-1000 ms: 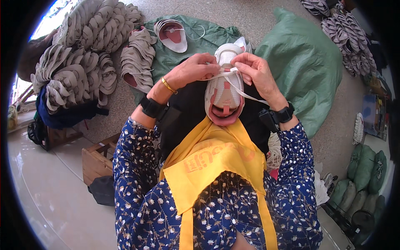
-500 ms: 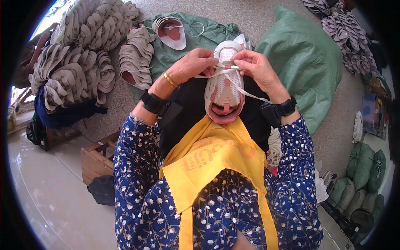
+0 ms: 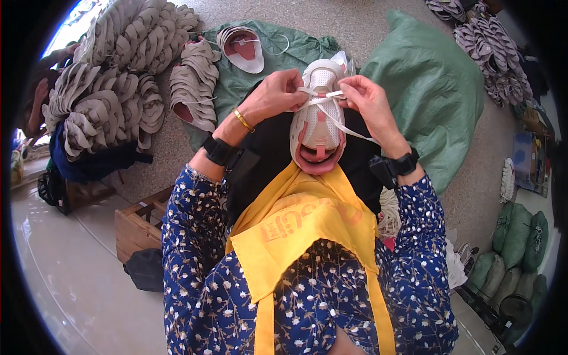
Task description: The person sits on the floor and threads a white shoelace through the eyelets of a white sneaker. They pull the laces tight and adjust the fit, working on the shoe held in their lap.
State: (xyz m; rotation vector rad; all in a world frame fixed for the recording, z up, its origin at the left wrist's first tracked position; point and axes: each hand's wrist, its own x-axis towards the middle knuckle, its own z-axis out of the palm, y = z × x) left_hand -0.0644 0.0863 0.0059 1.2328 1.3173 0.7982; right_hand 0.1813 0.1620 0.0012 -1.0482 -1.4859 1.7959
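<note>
A white and pink shoe upper [image 3: 319, 127] rests on my lap, its toe pointing away from me and its pink collar toward me. White shoelace [image 3: 337, 121] crosses over its front, with one length trailing right toward my right wrist. My left hand [image 3: 284, 92] is closed in a pinch on the lace at the upper's left side. On the other side, my right hand [image 3: 364, 97] pinches another part of the lace between thumb and forefinger. The lace runs across the upper between both hands.
Stacks of grey shoe uppers [image 3: 112, 109] stand at the left. A white-pink upper [image 3: 242, 50] lies on green sacking [image 3: 278, 47] ahead. A large green sack [image 3: 432, 89] stands to the right, and a wooden stool [image 3: 139, 228] at lower left. Rolled green sacks [image 3: 515, 236] lie far right.
My right hand has shifted slightly and tilted upright, and my left hand has moved slightly with its pinch. The lace between them lies a little differently over the upper.
</note>
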